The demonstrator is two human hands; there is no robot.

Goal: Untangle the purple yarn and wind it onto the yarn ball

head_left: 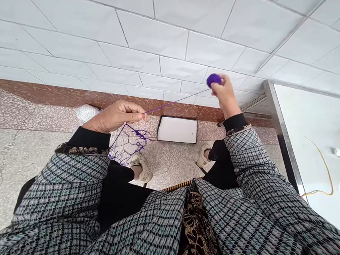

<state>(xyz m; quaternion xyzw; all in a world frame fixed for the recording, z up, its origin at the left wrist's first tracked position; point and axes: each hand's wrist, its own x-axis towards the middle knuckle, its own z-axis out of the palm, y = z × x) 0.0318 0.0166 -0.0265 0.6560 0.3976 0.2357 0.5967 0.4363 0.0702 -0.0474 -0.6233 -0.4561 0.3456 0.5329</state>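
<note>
Held up at the right, a small purple ball of yarn (214,80) is gripped in the fingers of my right hand (225,93). From it a taut strand of purple yarn (172,102) slopes down to the left. My left hand (118,116) pinches that strand between thumb and fingers. Beneath the left hand hangs a loose tangle of purple yarn (141,134), spread over pale material near the floor. Part of the tangle is hidden behind the left wrist and sleeve.
A shallow white box with dark edges (177,130) lies on the floor by the wall. A white bundle (86,113) sits behind my left hand. At the right stands a white table (317,129) with a metal edge and a yellow cord (328,171). My shoes (143,171) rest below.
</note>
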